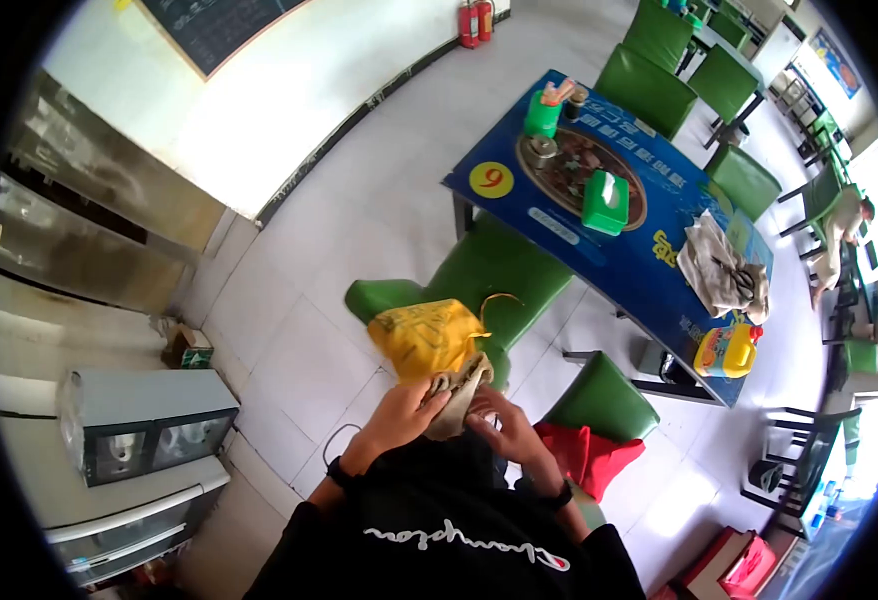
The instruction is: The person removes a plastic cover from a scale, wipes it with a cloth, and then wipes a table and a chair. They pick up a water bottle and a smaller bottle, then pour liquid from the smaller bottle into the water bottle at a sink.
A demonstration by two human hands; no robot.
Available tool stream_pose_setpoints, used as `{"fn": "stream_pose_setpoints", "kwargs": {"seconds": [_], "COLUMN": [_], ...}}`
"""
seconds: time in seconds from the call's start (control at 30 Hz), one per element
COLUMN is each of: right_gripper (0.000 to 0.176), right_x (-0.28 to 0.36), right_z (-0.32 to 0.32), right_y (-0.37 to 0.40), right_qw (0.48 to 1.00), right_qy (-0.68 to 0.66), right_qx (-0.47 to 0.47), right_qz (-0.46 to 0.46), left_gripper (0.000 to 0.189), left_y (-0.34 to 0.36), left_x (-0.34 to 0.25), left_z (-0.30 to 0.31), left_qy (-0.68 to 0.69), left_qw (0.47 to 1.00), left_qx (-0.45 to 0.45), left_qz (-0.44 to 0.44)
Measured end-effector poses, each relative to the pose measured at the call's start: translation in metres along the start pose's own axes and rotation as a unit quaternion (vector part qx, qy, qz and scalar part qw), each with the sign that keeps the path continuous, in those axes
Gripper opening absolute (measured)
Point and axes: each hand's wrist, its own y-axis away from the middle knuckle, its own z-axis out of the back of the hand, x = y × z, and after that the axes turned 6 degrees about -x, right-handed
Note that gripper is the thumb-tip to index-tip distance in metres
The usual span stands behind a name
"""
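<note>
A bunched beige cloth [448, 418] is held in front of my body, close to my black sweatshirt. My left hand [396, 414] grips its left side, thumb on top. At its right edge my right hand [504, 424] has its fingers curled and closed on the fabric; some fingertips are hidden. Just beyond the cloth, a yellow bag [424, 338] with dark print lies on a green chair [494, 275]. A thin cord loop shows beside the bag.
A blue table [569, 255] carries a green tissue box [606, 203], a green utensil holder [542, 115], a crumpled beige cloth [709, 265] with dark scissors-like handles, and a yellow jug [728, 350]. Red fabric [589, 458] hangs by a chair at right. A grey cabinet [154, 425] stands left.
</note>
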Motion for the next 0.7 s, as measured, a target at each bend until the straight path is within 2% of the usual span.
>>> {"fn": "stream_pose_setpoints", "kwargs": {"seconds": [0.07,0.1,0.2,0.27,0.33,0.43,0.47,0.5,0.63,0.7], "right_gripper": [0.041,0.047,0.035,0.036,0.038,0.04,0.04,0.039,0.038,0.036], "right_x": [0.009,0.016,0.052,0.046,0.055,0.063,0.062,0.061,0.067,0.069], "right_z": [-0.025,-0.04,-0.089,-0.123,-0.151,-0.172,-0.181,-0.185,-0.195,-0.2], "right_y": [-0.006,-0.01,-0.009,0.007,0.027,0.065,0.081,0.089,0.112,0.118], "right_qw": [0.999,0.999,0.987,0.96,0.941,0.942,0.935,0.932,0.922,0.918], "right_qy": [0.048,0.048,0.125,0.235,0.242,0.247,0.253,0.259,0.252,0.246], "right_qx": [0.013,-0.001,-0.076,-0.149,-0.234,-0.213,-0.23,-0.231,-0.246,-0.256], "right_qz": [-0.012,-0.009,-0.059,-0.007,0.046,-0.081,-0.097,-0.102,-0.162,-0.175], "left_gripper": [0.027,0.025,0.022,0.022,0.021,0.02,0.019,0.018,0.023,0.027], "left_y": [0.016,0.025,0.045,0.048,0.047,0.045,0.046,0.049,0.044,0.048], "left_x": [0.022,0.029,0.072,0.099,0.12,0.126,0.128,0.132,0.115,0.109], "left_z": [0.018,0.025,0.04,0.044,0.05,0.06,0.063,0.063,0.055,0.044], "left_qy": [-0.011,0.02,0.062,0.071,0.14,0.166,0.146,0.1,0.108,0.105], "left_qw": [1.0,1.0,0.998,0.995,0.987,0.971,0.966,0.968,0.936,0.928], "left_qx": [0.014,-0.004,-0.004,0.007,0.06,0.169,0.208,0.216,0.329,0.347], "left_qz": [-0.011,-0.017,-0.03,-0.074,-0.058,-0.044,-0.041,-0.074,-0.065,-0.087]}}
